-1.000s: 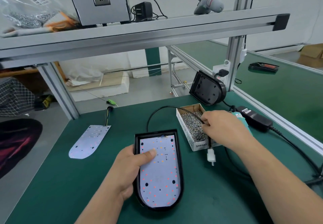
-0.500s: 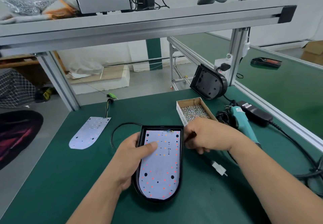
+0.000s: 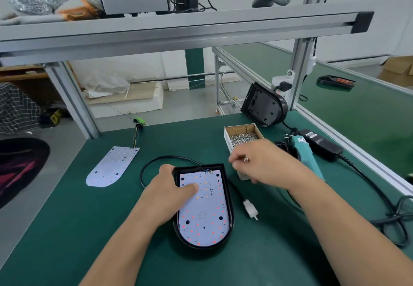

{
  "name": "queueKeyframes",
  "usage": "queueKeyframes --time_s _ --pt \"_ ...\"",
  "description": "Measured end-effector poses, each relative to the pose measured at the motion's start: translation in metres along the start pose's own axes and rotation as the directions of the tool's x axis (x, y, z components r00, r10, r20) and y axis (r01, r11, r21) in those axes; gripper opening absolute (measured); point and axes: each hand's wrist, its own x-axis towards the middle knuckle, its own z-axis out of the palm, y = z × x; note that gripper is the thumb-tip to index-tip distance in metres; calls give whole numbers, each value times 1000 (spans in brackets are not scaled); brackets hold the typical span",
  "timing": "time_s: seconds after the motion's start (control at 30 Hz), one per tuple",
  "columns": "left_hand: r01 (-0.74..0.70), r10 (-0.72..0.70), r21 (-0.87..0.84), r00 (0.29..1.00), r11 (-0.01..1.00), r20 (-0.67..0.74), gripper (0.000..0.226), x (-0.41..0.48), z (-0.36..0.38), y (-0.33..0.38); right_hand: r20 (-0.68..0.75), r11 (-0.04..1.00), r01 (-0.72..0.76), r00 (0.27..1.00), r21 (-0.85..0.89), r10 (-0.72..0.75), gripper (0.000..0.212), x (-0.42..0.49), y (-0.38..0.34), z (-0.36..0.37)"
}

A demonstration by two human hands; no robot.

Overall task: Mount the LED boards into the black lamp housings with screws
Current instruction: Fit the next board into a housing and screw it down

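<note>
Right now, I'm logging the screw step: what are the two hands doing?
Left hand: grips the black lamp housing, thumb on the LED board.
Right hand: pinches a screw, fingers curled.

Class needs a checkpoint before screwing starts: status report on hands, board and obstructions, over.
Left hand grips black housing, thumb on LED board. Right hand pinches screw by screw box. Board seated in housing. Cable lies beside, off board.

Matt green bench mat [image 3: 89,230], cardboard box [image 3: 232,133]
</note>
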Motion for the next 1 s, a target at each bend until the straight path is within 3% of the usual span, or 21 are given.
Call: queueKeyframes --time_s 0.1,0.2,0.27,0.33,0.43,0.53,0.63,0.73,0.8,0.9,1.0 --pt "-8 8 137 1000 991 -3 44 0 1 5 -298 998 -58 953 22 62 14 -6 13 -26" --pt "-14 13 124 1000 992 6 43 0 1 4 -315 927 -304 922 -222 227 12 -18 46 -49" --pt "-22 20 62 1000 998 23 40 -2 -1 3 -233 807 -450 892 -383 387 41 -32 69 -53" --pt "-29 27 40 999 999 32 40 -5 -1 3 -187 750 -498 865 -435 466 75 -45 84 -51" --pt "-25 24 19 999 1000 45 58 -9 0 4 -154 770 -511 857 -383 492 115 -56 90 -48" --pt "-15 15 27 1000 1000 18 86 -9 -4 0 -160 778 -519 853 -353 497 126 -60 94 -50" --pt "-52 53 49 998 997 -24 90 -10 -9 -1 -75 774 -523 842 -358 534 119 -63 105 -54" --pt "-98 105 73 989 993 -105 81 -10 -11 1 -51 806 -504 856 -309 515 85 -64 111 -53" --pt "-133 161 132 959 982 -234 72 -11 -11 6 -77 828 -514 856 -224 511 69 -63 114 -53" --pt "-280 334 192 862 941 -380 47 -17 -11 26 -132 851 -520 841 69 525 45 -63 118 -57" --pt "-454 503 223 819 862 -276 23 -15 -5 57 -169 785 -435 819 440 549 38 -63 116 -61"
